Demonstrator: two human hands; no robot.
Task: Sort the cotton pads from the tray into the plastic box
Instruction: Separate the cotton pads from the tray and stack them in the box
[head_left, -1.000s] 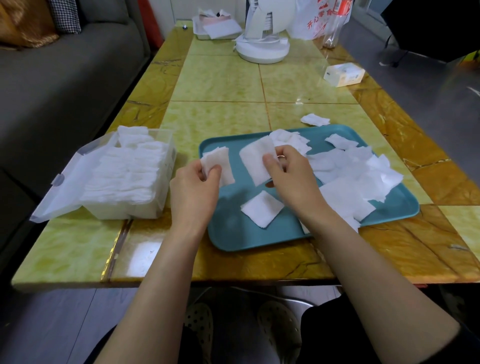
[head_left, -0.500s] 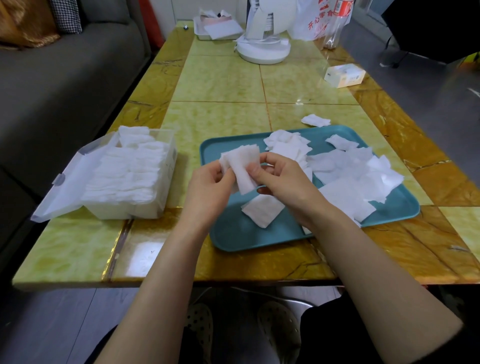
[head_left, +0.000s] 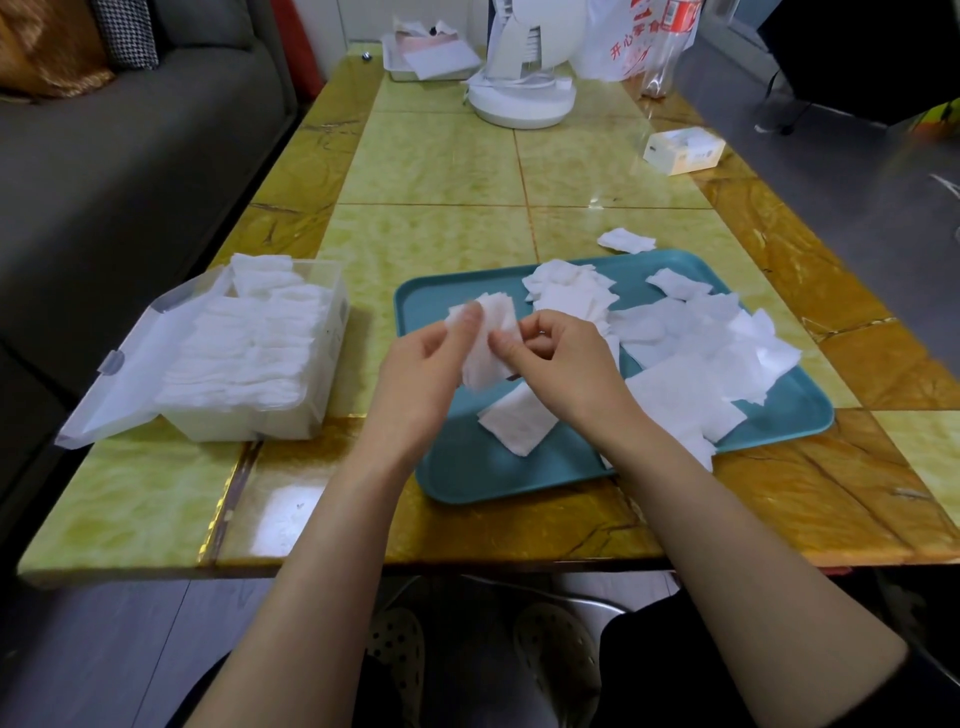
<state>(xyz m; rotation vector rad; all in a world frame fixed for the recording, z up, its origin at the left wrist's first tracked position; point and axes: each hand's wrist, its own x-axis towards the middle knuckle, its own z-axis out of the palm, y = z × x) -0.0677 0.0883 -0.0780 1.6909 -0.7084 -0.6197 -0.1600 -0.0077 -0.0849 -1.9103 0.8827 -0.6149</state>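
- where a grey sofa (head_left: 130, 171) runs along its 9 o'clock side, the yellow-green marbled table (head_left: 441, 171) carries everything, with a white fan base (head_left: 522, 98) at its 12 o'clock end.
- teal tray (head_left: 467, 467) lies on the table's near half, toward 3 o'clock.
- clear plastic box (head_left: 332, 312) stands at the tray's 9 o'clock, just apart from it, with its lid (head_left: 130, 364) hanging open toward the sofa and rows of packed pads (head_left: 249, 343) filling it.
- loose heap of cotton pads (head_left: 701, 353) covers the tray from 12 to 4 o'clock.
- left hand (head_left: 421, 374) is raised over the tray's 9 o'clock part, thumb and fingers pinching a small stack of cotton pads (head_left: 488, 353).
- right hand (head_left: 566, 364) is at the stack's 3 o'clock, fingers curled, thumb and fingertips gripping the same stack.
- single pad (head_left: 519, 421) lies flat on the tray below the hands.
- stray pad (head_left: 626, 240) lies on the table just past the tray's 12 o'clock rim.
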